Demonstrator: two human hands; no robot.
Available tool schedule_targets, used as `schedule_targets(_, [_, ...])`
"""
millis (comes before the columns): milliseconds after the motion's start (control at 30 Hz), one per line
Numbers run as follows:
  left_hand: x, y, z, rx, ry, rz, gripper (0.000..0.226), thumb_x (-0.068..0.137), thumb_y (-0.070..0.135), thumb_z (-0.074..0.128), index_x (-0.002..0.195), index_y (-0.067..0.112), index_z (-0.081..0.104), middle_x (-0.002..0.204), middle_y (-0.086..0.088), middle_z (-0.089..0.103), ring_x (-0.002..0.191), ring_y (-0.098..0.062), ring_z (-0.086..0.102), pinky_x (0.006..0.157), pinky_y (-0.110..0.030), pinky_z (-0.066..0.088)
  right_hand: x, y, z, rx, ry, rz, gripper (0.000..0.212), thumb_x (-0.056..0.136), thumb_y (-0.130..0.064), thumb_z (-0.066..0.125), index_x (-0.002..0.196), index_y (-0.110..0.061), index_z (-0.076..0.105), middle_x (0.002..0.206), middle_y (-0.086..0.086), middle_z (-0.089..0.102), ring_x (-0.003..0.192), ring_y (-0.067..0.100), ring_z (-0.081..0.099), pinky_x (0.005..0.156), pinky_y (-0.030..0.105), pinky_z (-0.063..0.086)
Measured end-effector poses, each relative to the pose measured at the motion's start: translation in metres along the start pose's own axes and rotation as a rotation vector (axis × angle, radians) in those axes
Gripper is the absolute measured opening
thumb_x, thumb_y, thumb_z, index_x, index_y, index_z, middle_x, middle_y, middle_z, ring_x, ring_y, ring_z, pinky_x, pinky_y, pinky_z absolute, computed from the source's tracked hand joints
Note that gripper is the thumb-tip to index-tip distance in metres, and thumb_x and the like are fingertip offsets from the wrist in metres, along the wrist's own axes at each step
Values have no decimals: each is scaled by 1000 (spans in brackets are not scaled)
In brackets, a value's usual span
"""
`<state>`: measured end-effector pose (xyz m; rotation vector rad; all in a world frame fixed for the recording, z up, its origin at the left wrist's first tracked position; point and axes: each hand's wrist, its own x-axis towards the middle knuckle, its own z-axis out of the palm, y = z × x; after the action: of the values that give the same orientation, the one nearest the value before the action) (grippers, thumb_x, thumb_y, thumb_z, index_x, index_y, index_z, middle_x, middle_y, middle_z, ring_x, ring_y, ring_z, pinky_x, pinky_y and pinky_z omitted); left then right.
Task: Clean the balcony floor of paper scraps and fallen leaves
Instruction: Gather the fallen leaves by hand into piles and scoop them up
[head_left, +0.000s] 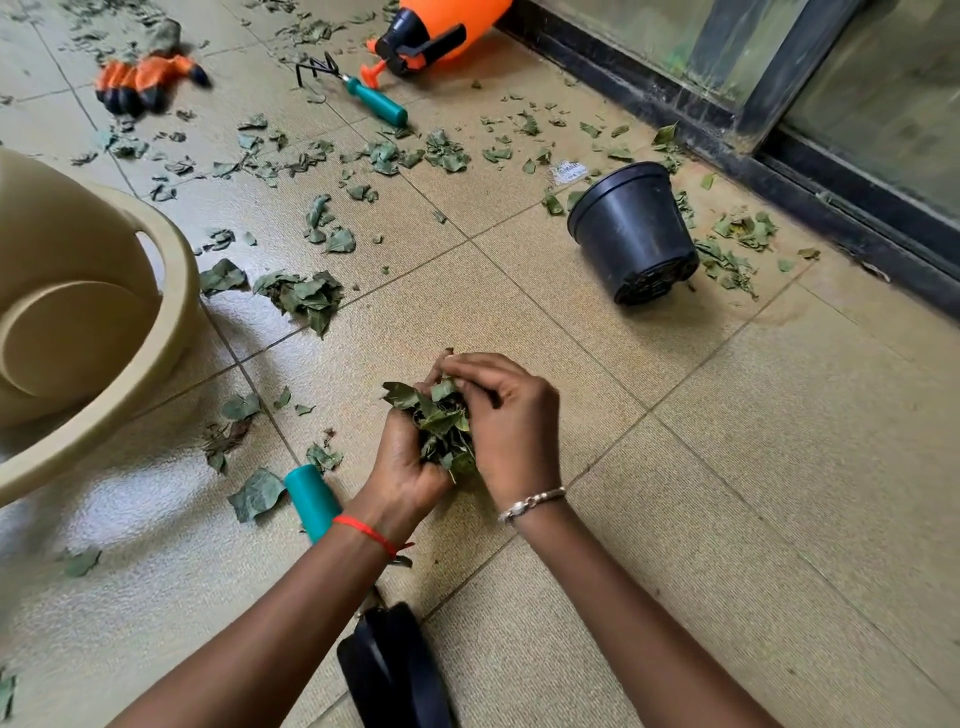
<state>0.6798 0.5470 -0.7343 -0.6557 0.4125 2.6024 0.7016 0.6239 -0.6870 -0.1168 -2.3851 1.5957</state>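
**A:** what's actually on this balcony floor (727, 467)?

**B:** Biggest thing is the beige basin (171, 249), well off to the left of the left hand (402, 467). A black pot (639, 228) lies tipped on its side beyond the right hand (511, 426), base toward it. A trowel (311, 501) runs under the left forearm, with its teal handle just left of the wrist.

**A:** and the hands?

**B:** Both are curled round one bunch of leaves (441, 426). The left cups it and the right's fingers bend over the top. The bunch sits between the palms, long axis running fingertips to wrists. It's dull green, crumpled and torn. Loose leaves (304, 296) lie past the fingertips, and there's a tiny white paper scrap (569, 171) beside the pot.
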Motion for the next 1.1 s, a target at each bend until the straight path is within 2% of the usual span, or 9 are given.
schedule_targets(100, [3, 1, -6, -113, -93, 10, 51, 23, -8, 89, 69, 4, 71, 66, -5, 69, 60, -13, 68, 60, -23, 58, -9, 0, 6, -208, -116, -75, 32, 88, 10, 49, 112, -2, 65, 123, 7, 61, 117, 13, 55, 101, 3, 27])
schedule_targets(300, [3, 0, -7, -226, -230, -29, 49, 35, -10, 88, 80, 3, 72, 80, -9, 71, 75, -21, 70, 74, -37, 59, -23, -10, 6, -250, -309, -89, 47, 91, -11, 30, 133, -11, 49, 147, 3, 38, 137, 5, 26, 117, 27, 14])
schedule_targets(467, [-4, 6, 4, 9, -124, 0, 28, 81, 14, 47, 85, 7, 74, 87, -10, 71, 74, -22, 70, 69, -35, 58, -9, -16, -13, 153, -130, 42, 36, 94, -5, 35, 113, -17, 63, 108, 15, 68, 44, 13, 49, 54, 16, 45])
schedule_targets(567, [-4, 14, 2, 14, -118, -5, 32, 90, 20, 35, 100, 17, 66, 87, -6, 64, 69, -19, 64, 61, -28, 54, 2, -4, -29, 385, 10, 195, 35, 93, 3, 38, 98, -19, 65, 115, 4, 66, 67, 30, 60, 50, 23, 49])
schedule_targets(667, [-6, 20, 2, 35, -150, -2, 29, 88, 19, 37, 100, 18, 64, 85, -4, 61, 67, -17, 60, 56, -23, 51, -3, 31, -37, 39, -32, 239, 30, 96, -10, 38, 117, -16, 58, 128, 9, 58, 46, 5, 46, 41, 14, 38])
schedule_targets(733, [-7, 25, 1, 45, -179, 19, 29, 86, 19, 39, 100, 19, 64, 84, -4, 61, 68, -17, 60, 57, -23, 51, -16, 57, -38, -301, -201, 221, 51, 95, -37, 34, 141, -16, 33, 149, 10, 32, 87, -5, 55, 78, 21, 48])
schedule_targets(800, [-9, 30, 2, 65, -180, 22, 30, 86, 19, 38, 100, 20, 64, 85, -3, 61, 68, -16, 59, 57, -23, 51, -32, 77, -34, -672, -385, 167, 72, 93, -55, 21, 148, -14, 0, 156, 6, -6, 143, 17, 10, 117, 33, 12])
schedule_targets(867, [-10, 34, 1, 82, -179, 23, 29, 87, 20, 37, 100, 21, 63, 86, -2, 60, 68, -15, 59, 57, -23, 51, -41, 80, -28, -869, -474, 78, 87, 82, -70, 4, 142, -13, -23, 151, 7, -26, 140, 18, -23, 115, 34, -13])
schedule_targets(1100, [-17, 51, -8, 57, -243, 39, 32, 68, 11, 61, 100, 17, 67, 88, -6, 60, 69, -19, 60, 57, -28, 52, -9, 75, 3, -910, -567, -81, 111, 56, -82, -23, 137, -7, -29, 149, 12, -28, 139, 22, -25, 115, 34, -14])
